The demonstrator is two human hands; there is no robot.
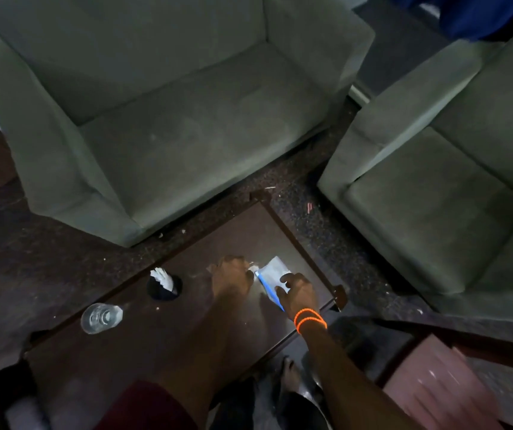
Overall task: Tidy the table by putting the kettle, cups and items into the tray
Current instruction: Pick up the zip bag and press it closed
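Note:
On the dark wooden table point(243, 231) lies a white packet with a blue strip point(272, 273) near the far right corner. My left hand point(232, 279) rests on the table just left of it, fingers curled on a small white scrap point(253, 268). My right hand point(298, 293), with orange bands at the wrist, lies over the packet's near end, fingers spread and touching it. A clear glass point(100, 318) lies on its side at the table's left. A dark cup point(163, 288) with white paper stuffed in it stands between the glass and my hands.
A green armchair point(162, 119) stands beyond the table and a second green chair point(450, 181) at the right. A pinkish box-like object point(435, 383) sits at the lower right. Speckled dark floor surrounds the table. My feet show below the table's near edge.

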